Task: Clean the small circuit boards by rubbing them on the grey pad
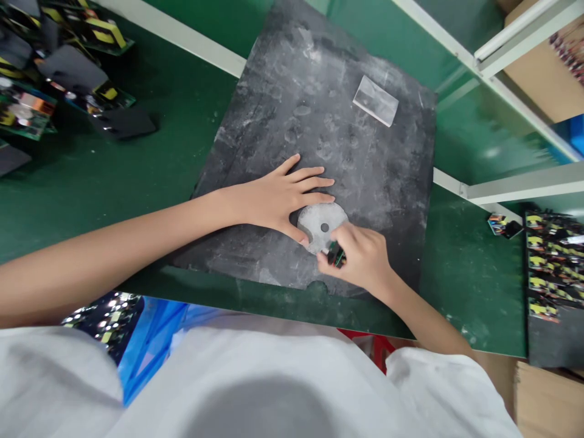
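My left hand lies with its fingers spread on the dark mat. Its thumb and little finger touch the left edge of a round, whitish-grey disc with a small hole in its middle. Closed around a small circuit board with green and dark parts, my right hand is at the disc's lower right edge. The fingers hide most of the board. Farther up the mat lies a clear-grey rectangular block, apart from both hands.
Several circuit boards with yellow and black parts crowd the green bench at the far left. More boards fill a dark tray at right, beside a small single board. White frame bars cross the right side. A blue bin is below the bench.
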### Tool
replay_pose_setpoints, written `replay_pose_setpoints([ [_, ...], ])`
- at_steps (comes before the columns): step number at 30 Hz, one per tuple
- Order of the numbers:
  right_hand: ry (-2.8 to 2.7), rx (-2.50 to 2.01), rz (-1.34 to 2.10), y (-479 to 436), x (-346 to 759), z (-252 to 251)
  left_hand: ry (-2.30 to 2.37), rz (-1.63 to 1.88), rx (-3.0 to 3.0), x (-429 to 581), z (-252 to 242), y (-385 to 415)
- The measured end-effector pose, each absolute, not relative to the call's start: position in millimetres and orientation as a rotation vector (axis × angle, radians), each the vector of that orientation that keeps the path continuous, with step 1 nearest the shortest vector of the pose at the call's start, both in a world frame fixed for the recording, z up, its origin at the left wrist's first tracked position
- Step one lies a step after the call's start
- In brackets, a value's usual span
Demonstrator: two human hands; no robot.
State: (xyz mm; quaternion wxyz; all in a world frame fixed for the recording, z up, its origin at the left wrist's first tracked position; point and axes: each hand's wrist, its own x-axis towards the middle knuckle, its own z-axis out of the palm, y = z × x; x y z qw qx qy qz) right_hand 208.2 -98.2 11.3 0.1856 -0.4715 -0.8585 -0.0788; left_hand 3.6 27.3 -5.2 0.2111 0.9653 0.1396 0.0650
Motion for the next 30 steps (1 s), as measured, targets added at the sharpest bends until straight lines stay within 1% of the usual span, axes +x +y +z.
replay_pose_setpoints([
  [3, -2.349, -1.419, -0.215, -97.9, 207.5, 12.5, 0.404, 0.155, 2.685, 3.6, -4.0, 27.0],
  [7, -2.458, -1.296, -0.227, -101.1, 203.9, 12.5, 0.391, 0.14, 2.684, 3.3, -3.6, 27.1],
  [12, -2.312, -1.54, -0.288, -99.2, 205.8, 13.4, 0.378, 0.204, 2.683, 2.3, -5.0, 27.4],
  [16, -2.451, -1.363, -0.266, -99.1, 204.0, 14.5, 0.356, 0.211, 2.688, 1.4, -5.8, 27.9],
  [20, -2.276, -1.573, -0.389, -94.1, 207.4, 14.4, 0.361, 0.218, 2.704, 0.3, -6.4, 28.7],
  [21, -2.267, -1.57, -0.415, -93.7, 207.8, 14.3, 0.358, 0.213, 2.707, 0.1, -6.4, 28.9],
  [25, -2.431, -1.412, -0.31, -95.9, 207.1, 13.7, 0.342, 0.187, 2.709, -0.1, -6.0, 29.4],
  [28, -2.307, -1.609, -0.326, -95.1, 209.1, 13.9, 0.366, 0.185, 2.707, 0.2, -5.8, 29.5],
  [30, -2.293, -1.648, -0.304, -94.7, 209.8, 14.8, 0.376, 0.16, 2.701, 0.4, -5.3, 29.7],
])
